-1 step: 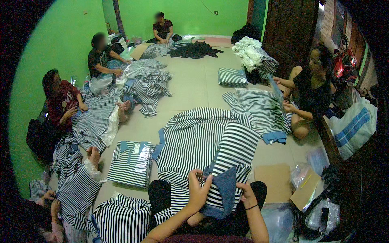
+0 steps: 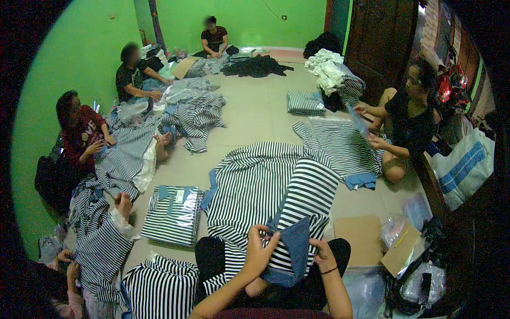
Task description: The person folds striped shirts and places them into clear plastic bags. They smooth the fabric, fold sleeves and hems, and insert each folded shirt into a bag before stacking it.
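Observation:
A black-and-white striped shirt [image 2: 255, 183] with blue denim-like trim lies across my lap and the floor in front, one side folded over. My left hand [image 2: 259, 254] pinches the edge of its blue collar [image 2: 294, 243] between thumb and fingers. On the collar's other side my right hand [image 2: 325, 256] grips the cloth, its fingertips partly hidden behind the shirt. Just left of the shirt sits a stack of folded striped shirts [image 2: 170, 220] in clear plastic. Beside my left knee rests a bunched striped shirt [image 2: 162, 290].
Several people sit around the tiled floor handling striped garments. At the right, a person [image 2: 409, 114] holds a bluish plastic sheet over a spread shirt [image 2: 340, 149]. Near my right knee lie brown cardboard [image 2: 357, 239] and plastic bags [image 2: 364, 292]. Farther off is another folded stack [image 2: 305, 102].
The person at the right has shifted the bluish plastic sheet slightly. My hands and the shirt have barely moved.

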The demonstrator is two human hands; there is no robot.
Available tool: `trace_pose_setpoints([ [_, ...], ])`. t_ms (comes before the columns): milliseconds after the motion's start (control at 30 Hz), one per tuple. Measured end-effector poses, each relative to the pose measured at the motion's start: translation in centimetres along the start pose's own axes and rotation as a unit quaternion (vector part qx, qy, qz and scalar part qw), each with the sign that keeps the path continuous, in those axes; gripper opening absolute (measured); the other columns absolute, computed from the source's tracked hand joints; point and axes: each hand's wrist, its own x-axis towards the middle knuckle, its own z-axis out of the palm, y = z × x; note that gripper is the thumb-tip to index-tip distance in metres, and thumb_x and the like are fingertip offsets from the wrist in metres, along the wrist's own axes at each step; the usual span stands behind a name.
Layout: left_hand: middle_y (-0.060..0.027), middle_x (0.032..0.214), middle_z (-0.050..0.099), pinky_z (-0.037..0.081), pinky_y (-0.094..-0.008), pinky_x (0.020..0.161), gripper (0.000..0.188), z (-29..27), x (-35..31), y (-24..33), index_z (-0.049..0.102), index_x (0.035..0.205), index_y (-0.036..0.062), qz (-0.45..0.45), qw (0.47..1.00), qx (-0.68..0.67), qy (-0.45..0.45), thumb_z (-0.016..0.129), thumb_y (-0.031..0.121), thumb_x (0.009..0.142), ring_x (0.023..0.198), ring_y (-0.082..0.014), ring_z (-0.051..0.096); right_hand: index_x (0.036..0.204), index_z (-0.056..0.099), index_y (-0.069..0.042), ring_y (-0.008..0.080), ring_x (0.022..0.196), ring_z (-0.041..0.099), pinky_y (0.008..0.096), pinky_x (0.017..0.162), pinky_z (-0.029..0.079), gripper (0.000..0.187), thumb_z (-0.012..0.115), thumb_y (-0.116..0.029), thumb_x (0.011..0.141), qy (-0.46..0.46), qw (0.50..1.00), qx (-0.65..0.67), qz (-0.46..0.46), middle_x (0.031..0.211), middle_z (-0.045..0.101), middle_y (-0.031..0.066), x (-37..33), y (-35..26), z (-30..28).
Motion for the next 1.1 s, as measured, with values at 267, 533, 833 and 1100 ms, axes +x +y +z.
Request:
trace_pose_setpoints([
  [267, -0.0102, 0.093, 0.045, 0.039, -0.0246, 0.069, 0.044, -2.9, 0.0, -0.6, 0.038, 0.105, -0.0024, -0.116, 0.985, -0.128, 0.0, 0.056, 0.026, 0.076, 0.08, -0.0145, 0.045, 0.116, 0.033, -0.006, 0.0218, 0.085, 0.054, 0.0346, 0.076, 0.045, 0.067, 0.062, 0.0, 0.056, -0.05, 0.999, 0.004, -0.011, 0.099, 0.052, 0.0081, 0.3, 0.9, 2.6],
  [533, -0.0043, 0.086, 0.05, 0.036, -0.0225, 0.072, 0.035, -3.3, 0.0, -1.3, 0.047, 0.098, 0.0001, -0.105, 0.973, -0.099, -0.182, 0.042, 0.032, 0.084, 0.079, -0.0111, 0.045, 0.115, 0.034, -0.006, 0.0229, 0.084, 0.055, 0.0355, 0.076, 0.045, 0.061, 0.058, -0.002, 0.059, 0.014, 0.999, 0.008, 0.047, 0.099, 0.053, 0.0099, 0.5, 2.2, -0.5],
  [833, -0.0109, 0.105, 0.049, 0.037, -0.027, 0.083, 0.062, -3.4, 0.1, 0.7, 0.034, 0.115, -0.0023, -0.177, 0.936, -0.136, -0.271, 0.061, 0.032, 0.071, 0.094, -0.0165, 0.047, 0.109, 0.037, -0.001, 0.0227, 0.087, 0.054, 0.0344, 0.075, 0.045, 0.058, 0.063, -0.008, 0.058, 0.0, 0.997, -0.03, 0.074, 0.096, 0.055, 0.0113, -0.7, 0.7, 0.7],
  [1100, -0.0101, 0.099, 0.053, 0.04, -0.0264, 0.08, 0.058, -2.5, -0.1, 1.3, 0.042, 0.108, -0.0036, -0.127, 0.962, -0.103, -0.218, 0.07, 0.018, 0.061, 0.088, -0.0154, 0.05, 0.106, 0.045, -0.004, 0.0194, 0.084, 0.054, 0.0309, 0.077, 0.043, 0.05, 0.063, -0.003, 0.059, -0.081, 0.993, -0.036, 0.075, 0.094, 0.056, 0.0074, -1.4, -1.0, 1.9],
])
